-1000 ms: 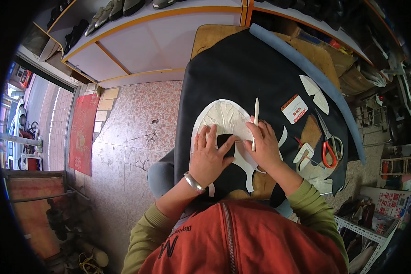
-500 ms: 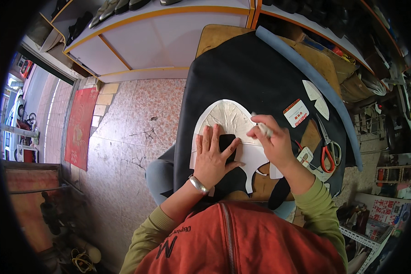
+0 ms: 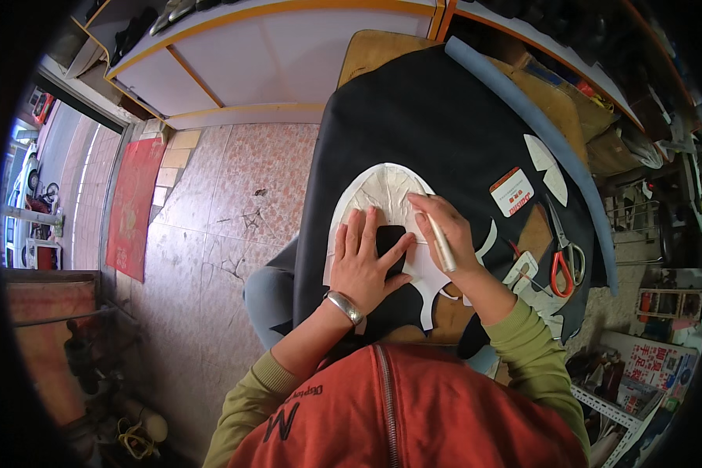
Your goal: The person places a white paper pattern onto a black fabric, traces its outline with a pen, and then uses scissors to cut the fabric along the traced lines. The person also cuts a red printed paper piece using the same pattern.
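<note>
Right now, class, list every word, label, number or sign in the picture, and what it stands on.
Described, not copied out:
Red top: dark lettering on the chest.
White card on the black sheet: red print; its finer lines are too small to read.
White panel, lower right: large red characters.
White pen: any marking is too small to read.

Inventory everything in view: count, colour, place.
Pattern: one, white, under left hand
Pen: one, pale, right hand
Sheet: one, black, over table
Table: one, brown, under sheet
Strip: one, blue, sheet's right edge
Scissors: one, orange and silver, beside card
Card: one, red and white, on sheet
Cutouts: several, white, near scissors
Mat: one, red, left
Cabinet: one, pale, top
Shoes: several, mixed, upper left
Clutter: uncounted, mixed, right edge
Bracelet: one, silver, left wrist
Left hand: one, bare, on pattern
Right hand: one, bare, around pen
</note>
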